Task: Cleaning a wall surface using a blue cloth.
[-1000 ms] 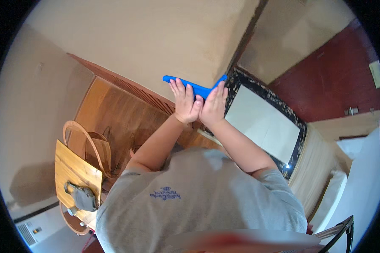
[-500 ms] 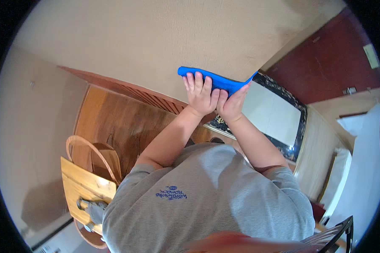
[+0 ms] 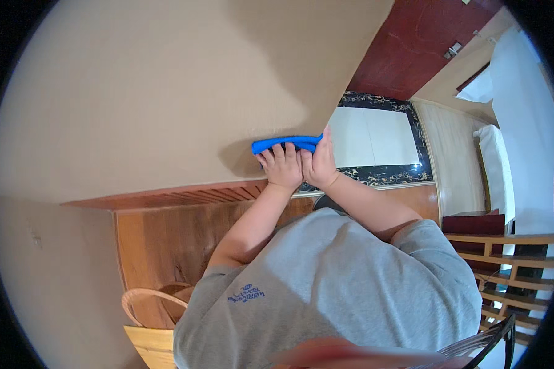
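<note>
A folded blue cloth (image 3: 283, 143) lies pressed against the beige wall (image 3: 166, 111), near its outer corner. My left hand (image 3: 283, 167) holds it there, with slightly spread fingers over the cloth. Next to it, my right hand (image 3: 320, 163) grips the cloth's right end, its fingers stretched along the wall's corner. Both thumbs meet between the hands. The cloth's side against the wall is hidden.
A slatted reddish-brown wooden strip (image 3: 184, 195) runs along the wall's foot. Wooden flooring (image 3: 166, 237) and a wooden chair (image 3: 148, 341) with a curved arm are at lower left. Right are white floor tiles (image 3: 375, 138), a dark red door (image 3: 406, 49) and a wooden rack (image 3: 511, 283).
Both hands and the blue cloth have come closer to my body, still against the wall. The view has turned, and the wooden rack at right now shows more.
</note>
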Available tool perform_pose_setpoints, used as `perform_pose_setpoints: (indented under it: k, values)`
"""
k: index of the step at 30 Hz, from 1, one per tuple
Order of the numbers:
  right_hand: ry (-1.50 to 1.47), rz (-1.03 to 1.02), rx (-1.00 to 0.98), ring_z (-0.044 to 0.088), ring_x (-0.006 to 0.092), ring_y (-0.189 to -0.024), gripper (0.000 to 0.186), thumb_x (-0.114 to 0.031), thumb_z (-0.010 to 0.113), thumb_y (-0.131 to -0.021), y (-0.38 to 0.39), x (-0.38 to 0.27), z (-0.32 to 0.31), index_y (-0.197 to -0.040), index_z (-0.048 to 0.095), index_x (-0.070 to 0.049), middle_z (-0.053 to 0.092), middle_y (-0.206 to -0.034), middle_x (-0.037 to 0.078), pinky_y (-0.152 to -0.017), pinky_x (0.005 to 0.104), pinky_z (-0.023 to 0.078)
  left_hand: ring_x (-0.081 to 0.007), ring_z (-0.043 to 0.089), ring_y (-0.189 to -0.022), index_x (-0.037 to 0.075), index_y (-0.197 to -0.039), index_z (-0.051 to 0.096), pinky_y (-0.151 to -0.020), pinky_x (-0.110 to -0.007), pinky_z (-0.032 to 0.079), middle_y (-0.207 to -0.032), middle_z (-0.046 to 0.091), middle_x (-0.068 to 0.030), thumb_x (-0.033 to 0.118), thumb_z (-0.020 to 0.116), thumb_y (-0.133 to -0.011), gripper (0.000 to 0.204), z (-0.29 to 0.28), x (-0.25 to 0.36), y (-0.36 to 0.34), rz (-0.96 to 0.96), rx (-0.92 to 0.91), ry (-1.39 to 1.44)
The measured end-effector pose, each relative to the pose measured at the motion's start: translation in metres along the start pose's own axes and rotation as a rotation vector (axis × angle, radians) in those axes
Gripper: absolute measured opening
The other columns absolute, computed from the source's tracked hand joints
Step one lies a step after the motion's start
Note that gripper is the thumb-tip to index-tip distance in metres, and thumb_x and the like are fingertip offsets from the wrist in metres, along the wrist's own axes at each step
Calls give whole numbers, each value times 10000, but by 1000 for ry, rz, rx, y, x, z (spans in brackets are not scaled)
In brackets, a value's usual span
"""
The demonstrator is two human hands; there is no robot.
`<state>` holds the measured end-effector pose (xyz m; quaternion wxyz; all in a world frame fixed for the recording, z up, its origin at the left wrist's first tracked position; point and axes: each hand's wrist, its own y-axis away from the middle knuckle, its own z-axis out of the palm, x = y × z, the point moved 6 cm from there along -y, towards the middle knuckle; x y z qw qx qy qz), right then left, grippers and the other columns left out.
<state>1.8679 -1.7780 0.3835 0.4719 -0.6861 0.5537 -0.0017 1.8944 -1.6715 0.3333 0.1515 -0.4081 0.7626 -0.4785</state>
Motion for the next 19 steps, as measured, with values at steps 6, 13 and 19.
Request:
perform_pose_setpoints:
  k: [6,13,19]
  values:
    - [-297,-212,169,230,529,-1353,770,-142,537,-875,-44,-27,-40,-1409,84,179,171,-1452,407,-1123,542,146,-531,-79,-1389,92,-1517,3,-1054,-680,-56,-1556,-96,-230,370,407,-958,744,-54,22,-81,-17,-29,-40]
    - [-345,-542,164,225,493,-1379,759,-193,592,-864,-44,-10,-34,-1442,194,97,191,-1485,348,-1122,550,177,-369,226,-1402,91,-1513,72,-1125,-549,193,-1558,107,-183,507,312,-994,707,-7,-10,-21,-530,152,361]
    - [-396,-772,-24,153,412,-1426,754,-355,571,-879,-69,23,-30,-1464,238,-15,225,-1545,151,-1146,536,93,-306,235,-1405,123,-1519,44,-1171,-443,132,-1581,66,-74,493,401,-981,744,-10,41,-13,-647,218,333]
